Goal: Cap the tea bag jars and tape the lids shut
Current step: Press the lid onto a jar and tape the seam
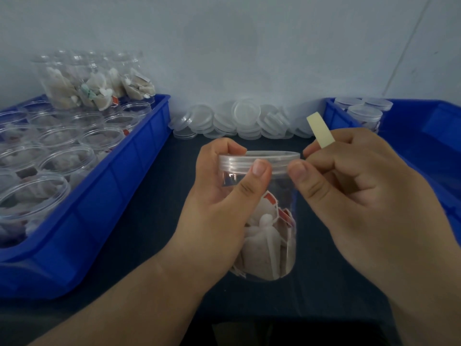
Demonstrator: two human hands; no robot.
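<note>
A clear plastic jar [272,236] full of white tea bags with red tags is held up over the dark table. A clear lid [259,162] sits on its mouth. My left hand [224,196] grips the jar near the top, its thumb pressed on the lid's rim. My right hand [349,186] holds a cream tape roll [320,132] between its curled fingers, and its thumb presses against the lid's rim beside my left thumb.
A blue bin [139,156] on the left holds several open jars of tea bags, with more stacked at its back. A pile of clear lids [237,121] lies against the wall. Another blue bin [424,136] on the right holds capped jars [364,113].
</note>
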